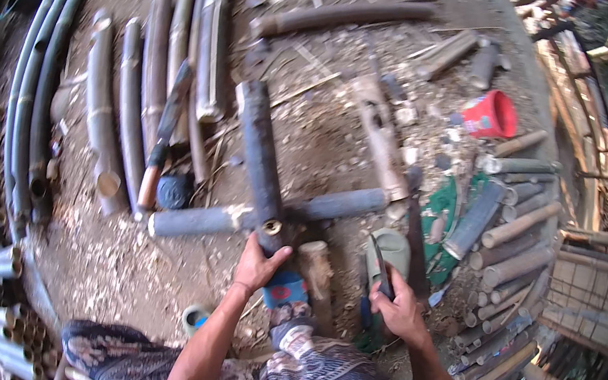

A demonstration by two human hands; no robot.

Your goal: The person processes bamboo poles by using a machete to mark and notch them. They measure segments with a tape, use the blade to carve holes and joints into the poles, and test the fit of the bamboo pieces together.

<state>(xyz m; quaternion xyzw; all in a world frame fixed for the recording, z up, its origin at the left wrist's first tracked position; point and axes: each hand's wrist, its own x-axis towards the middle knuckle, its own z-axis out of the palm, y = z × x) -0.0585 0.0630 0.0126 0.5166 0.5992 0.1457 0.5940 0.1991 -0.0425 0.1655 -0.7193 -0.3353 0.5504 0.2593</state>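
A dark bamboo pole [257,145] slants away from me, with a round pale-edged hole near its closer end. It crosses over another bamboo pole [204,223] that lies sideways on the ground. Around the closer end of the upper pole, my left hand [258,263] is closed, thumb on top. My right hand [398,312] grips a knife [381,267] by its dark handle, its blade pointing up and away, apart from the bamboo. Below that blade is a grey-green sandal [394,248]. A short wood stump [317,270] stands between my hands.
At the left lie several cut bamboo lengths [101,101], a wooden-handled machete [167,125] and a dark round object [174,191]. A red plastic container [494,115] rests at the far right, above stacked bamboo pieces [507,262]. Long green poles [26,84] run along the left edge.
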